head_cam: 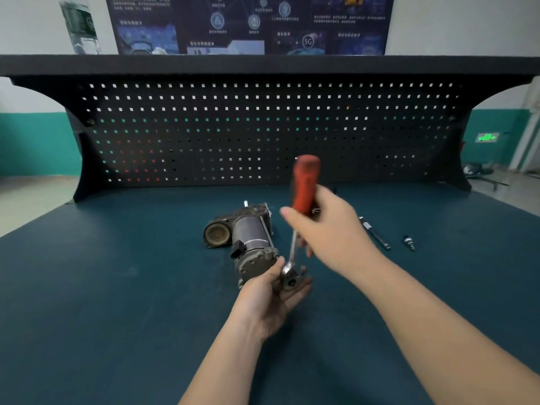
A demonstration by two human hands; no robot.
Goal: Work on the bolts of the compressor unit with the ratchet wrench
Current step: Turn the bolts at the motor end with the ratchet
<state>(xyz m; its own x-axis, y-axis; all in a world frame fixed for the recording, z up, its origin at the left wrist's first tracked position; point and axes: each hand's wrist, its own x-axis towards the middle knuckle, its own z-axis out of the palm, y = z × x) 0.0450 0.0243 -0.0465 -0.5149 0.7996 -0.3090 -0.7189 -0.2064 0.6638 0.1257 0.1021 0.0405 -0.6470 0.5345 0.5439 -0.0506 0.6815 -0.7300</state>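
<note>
The grey compressor unit point(248, 232) lies on its side in the middle of the dark green bench point(117, 287). A ratchet wrench with a red handle point(304, 185) stands nearly upright just right of the unit's near end. My right hand point(327, 229) grips the handle low down; it is blurred. The wrench's metal head with its socket point(289, 277) rests in my left hand point(274, 296), whose fingers cup it from below beside the unit's near end cap. Whether the socket sits on a bolt is hidden.
A long metal rod-like part point(375, 233) and a short small fitting point(409, 242) lie on the bench to the right. A black pegboard back panel point(263, 127) with a shelf rises behind. A clear bottle point(80, 24) stands on the shelf at upper left.
</note>
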